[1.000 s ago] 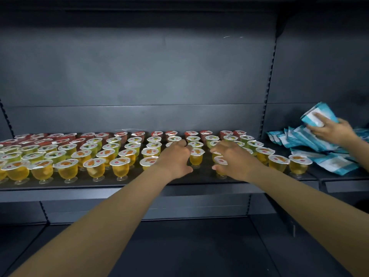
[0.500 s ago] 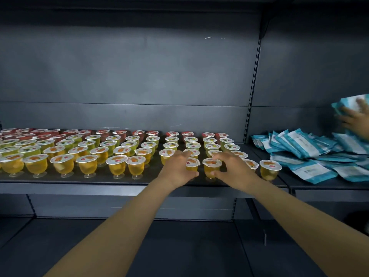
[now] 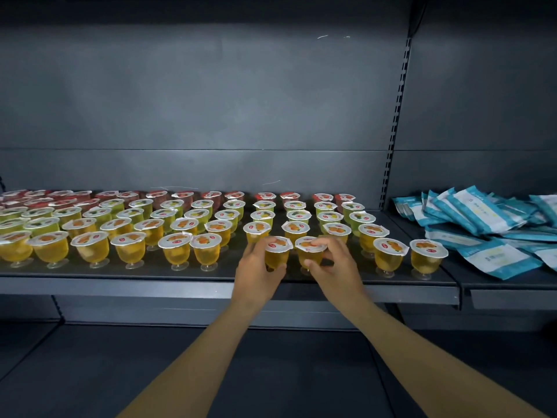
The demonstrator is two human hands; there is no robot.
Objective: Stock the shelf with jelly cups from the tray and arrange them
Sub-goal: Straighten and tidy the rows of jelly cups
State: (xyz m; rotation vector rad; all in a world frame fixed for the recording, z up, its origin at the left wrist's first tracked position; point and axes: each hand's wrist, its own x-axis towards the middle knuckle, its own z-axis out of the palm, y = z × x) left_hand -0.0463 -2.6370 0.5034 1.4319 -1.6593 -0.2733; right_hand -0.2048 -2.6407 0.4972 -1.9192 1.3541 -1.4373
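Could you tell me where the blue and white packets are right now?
The blue and white packets lie piled on the right-hand shelf section, just right of the jelly cups.

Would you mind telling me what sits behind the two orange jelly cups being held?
The left hand and right hand each grip an orange cup. Behind stand more orange cups, then green cups and red cups. The hands hide the held cups' bases.

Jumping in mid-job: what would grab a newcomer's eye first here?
Rows of jelly cups fill the dark shelf: red at the back, green in the middle, orange in front. At the front edge, the left hand and right hand each grip an orange cup. Blue-white packets lie piled on the right.
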